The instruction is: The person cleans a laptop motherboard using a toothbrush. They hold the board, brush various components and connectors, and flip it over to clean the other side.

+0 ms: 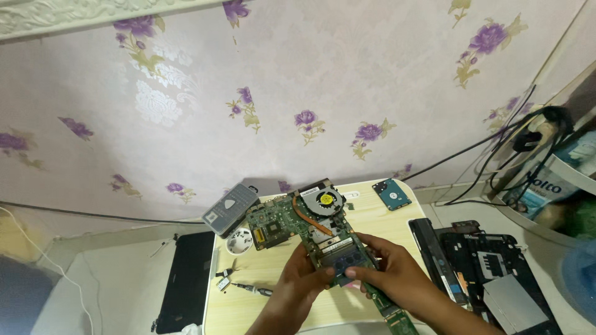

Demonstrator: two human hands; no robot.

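A green laptop motherboard (282,220) with a round fan (326,200) and a copper heat pipe (308,221) lies tilted on a small pale wooden table (261,291). My left hand (300,282) grips the board's near edge from the left. My right hand (388,270) reaches in from the right, thumb and fingers pinching a small dark memory module (343,265) at the board's slot. The near end of the board (397,319) sticks out under my right wrist.
A grey tool case (230,209), a white round dish (239,241) and small screwdriver bits (245,287) sit at the table's left. A hard drive (392,193) lies at the far right corner. A black laptop lid (186,279) lies left, an opened laptop base (490,267) right, cables behind.
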